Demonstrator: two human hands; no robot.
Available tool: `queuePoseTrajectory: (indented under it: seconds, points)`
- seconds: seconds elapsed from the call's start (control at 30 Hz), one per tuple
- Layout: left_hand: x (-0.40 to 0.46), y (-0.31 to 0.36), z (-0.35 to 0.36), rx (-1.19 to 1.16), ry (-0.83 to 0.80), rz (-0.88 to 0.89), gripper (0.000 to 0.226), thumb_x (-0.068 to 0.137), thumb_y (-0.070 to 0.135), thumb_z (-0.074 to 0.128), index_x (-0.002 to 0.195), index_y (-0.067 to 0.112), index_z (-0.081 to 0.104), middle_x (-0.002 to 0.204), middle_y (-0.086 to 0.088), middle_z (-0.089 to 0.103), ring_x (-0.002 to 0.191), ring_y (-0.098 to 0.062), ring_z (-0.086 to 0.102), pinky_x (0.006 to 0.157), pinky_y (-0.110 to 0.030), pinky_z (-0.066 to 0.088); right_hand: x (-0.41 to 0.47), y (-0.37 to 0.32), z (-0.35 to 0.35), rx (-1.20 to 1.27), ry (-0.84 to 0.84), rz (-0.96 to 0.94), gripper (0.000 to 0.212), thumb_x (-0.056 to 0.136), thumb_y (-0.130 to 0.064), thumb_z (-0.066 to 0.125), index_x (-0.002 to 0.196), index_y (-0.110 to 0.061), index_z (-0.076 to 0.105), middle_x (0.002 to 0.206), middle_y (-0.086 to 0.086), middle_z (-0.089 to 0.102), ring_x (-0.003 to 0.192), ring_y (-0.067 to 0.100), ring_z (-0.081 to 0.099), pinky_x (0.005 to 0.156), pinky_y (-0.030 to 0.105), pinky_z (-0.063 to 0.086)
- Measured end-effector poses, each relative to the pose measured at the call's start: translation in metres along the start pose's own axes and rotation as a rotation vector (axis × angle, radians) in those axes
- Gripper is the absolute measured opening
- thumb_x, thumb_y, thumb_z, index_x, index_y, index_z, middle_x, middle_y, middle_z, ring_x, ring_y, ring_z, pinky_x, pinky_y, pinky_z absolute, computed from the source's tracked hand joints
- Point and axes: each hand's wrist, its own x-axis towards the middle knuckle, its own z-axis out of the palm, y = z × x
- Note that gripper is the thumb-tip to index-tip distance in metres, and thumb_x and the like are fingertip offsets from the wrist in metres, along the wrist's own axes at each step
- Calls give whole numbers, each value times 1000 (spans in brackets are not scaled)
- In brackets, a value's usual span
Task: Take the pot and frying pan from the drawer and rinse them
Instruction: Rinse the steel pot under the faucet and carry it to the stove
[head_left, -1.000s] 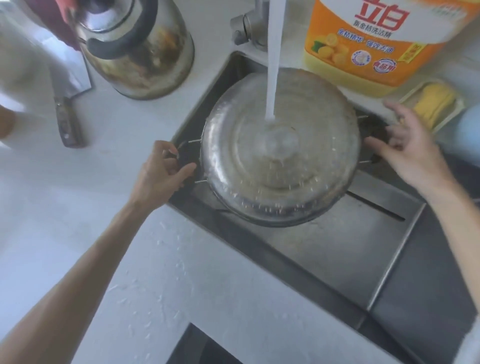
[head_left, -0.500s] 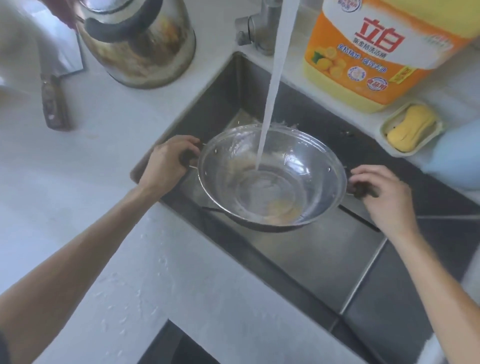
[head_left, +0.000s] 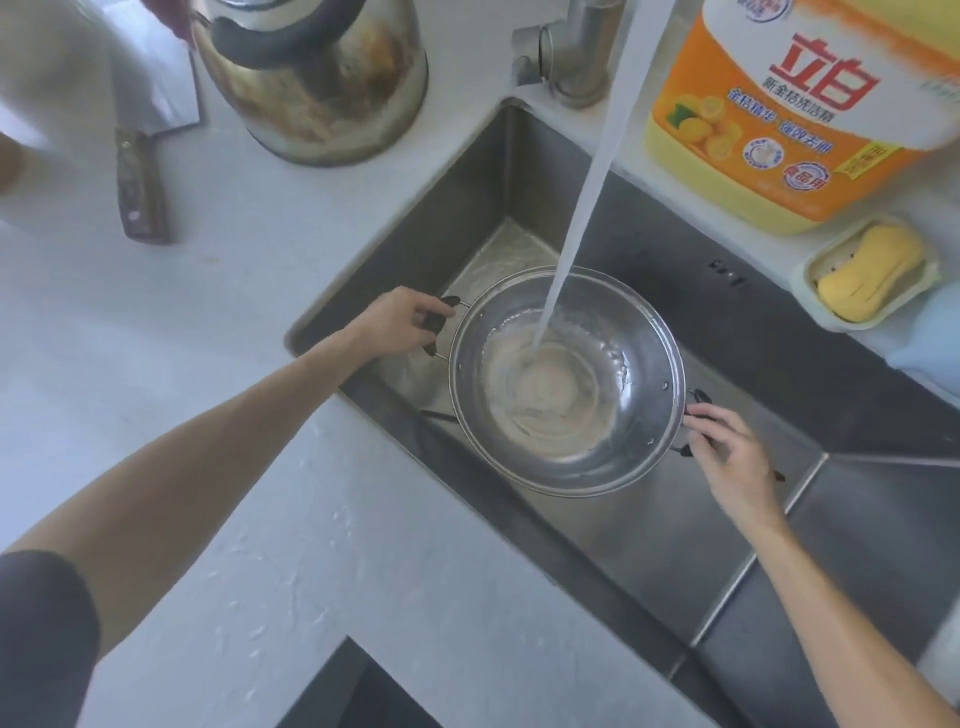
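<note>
A steel pot (head_left: 639, 332) with two black handles sits upright inside the dark sink (head_left: 478, 176). Water from the tap (head_left: 576, 57) streams into its bowl, where cloudy water swirls. My left hand (head_left: 397, 322) grips the pot's left handle. My right hand (head_left: 727, 457) grips the right handle at the pot's lower right. No frying pan is in view.
A stained kettle (head_left: 311, 88) stands on the white counter left of the tap, with a cleaver (head_left: 140, 171) further left. An orange detergent jug (head_left: 795, 119) and a yellow sponge in a tray (head_left: 872, 270) sit behind the sink. A steel drain board (head_left: 649, 561) lies over the sink's right part.
The pot went from bottom-up under the water to upright, and now sits lower in the sink filling with water. Both hands went from loosely beside it to gripping its handles.
</note>
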Motion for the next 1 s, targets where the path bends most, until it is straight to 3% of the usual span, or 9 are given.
queuePoseTrajectory:
  seconds: [0.1, 0.23, 0.4, 0.53, 0.6, 0.7, 0.77, 0.87, 1.0]
  points:
    - [9, 4, 6, 85, 2, 7, 43, 83, 1, 57, 119, 23, 63, 103, -5, 68, 97, -19, 65, 77, -17, 41, 1, 1, 11, 41, 23, 53, 68, 86, 8, 53, 84, -58, 66, 100, -40, 55, 93, -18, 53, 86, 1, 38]
    - [16, -4, 15, 86, 36, -1, 41, 82, -2, 57, 117, 18, 65, 121, -9, 64, 96, -22, 64, 80, -17, 43, 3, 5, 20, 34, -25, 79, 80, 85, 10, 54, 80, -70, 58, 97, -42, 53, 91, -19, 53, 84, -2, 35]
    - [23, -11, 25, 157, -66, -20, 47, 81, 5, 61, 125, 21, 59, 121, -10, 62, 100, -20, 59, 81, -17, 39, 4, 15, 19, 37, -20, 117, 79, 84, 12, 55, 77, -67, 60, 99, -24, 56, 89, -17, 54, 84, 0, 38]
    - [28, -9, 18, 226, -174, -52, 49, 88, 21, 58, 136, 23, 47, 139, -5, 50, 123, -23, 50, 98, -26, 36, 5, 18, 14, 29, -42, 147, 71, 85, 8, 55, 78, -62, 63, 99, -32, 58, 95, -12, 56, 89, 2, 38]
    - [26, 4, 6, 111, -18, 24, 51, 87, 29, 61, 136, 23, 47, 139, -3, 52, 124, -22, 52, 102, -27, 37, 5, 15, 10, 37, -60, 140, 68, 85, 7, 56, 81, -60, 65, 103, -31, 59, 99, -11, 56, 90, 2, 38]
    - [20, 48, -23, -399, 320, 252, 67, 77, 35, 67, 138, 21, 42, 119, -6, 63, 103, -17, 64, 94, -25, 49, 0, 13, 9, 99, -30, 161, 56, 85, 6, 57, 95, -48, 64, 119, -8, 61, 109, -4, 55, 88, -1, 37]
    - [26, 78, -42, -571, 390, 360, 73, 81, 33, 67, 143, 22, 32, 114, -5, 64, 95, -13, 66, 87, -20, 51, -2, 14, 8, 157, 25, 196, 53, 85, 3, 59, 106, -46, 55, 127, 1, 55, 117, 10, 53, 86, 0, 39]
    - [45, 114, -56, -521, 461, 397, 61, 90, 29, 58, 145, 16, 32, 107, 1, 64, 92, -11, 63, 89, -22, 49, -3, 8, 7, 233, -12, 242, 50, 87, -2, 59, 119, -38, 50, 128, -2, 52, 117, 14, 51, 95, 22, 37]
    - [60, 126, -51, -321, 603, 425, 49, 95, 26, 48, 140, 10, 41, 103, -4, 64, 92, -18, 61, 86, -35, 51, 0, 6, 6, 189, -158, 284, 49, 90, -9, 58, 134, -27, 46, 119, -3, 50, 103, 10, 50, 91, 27, 33]
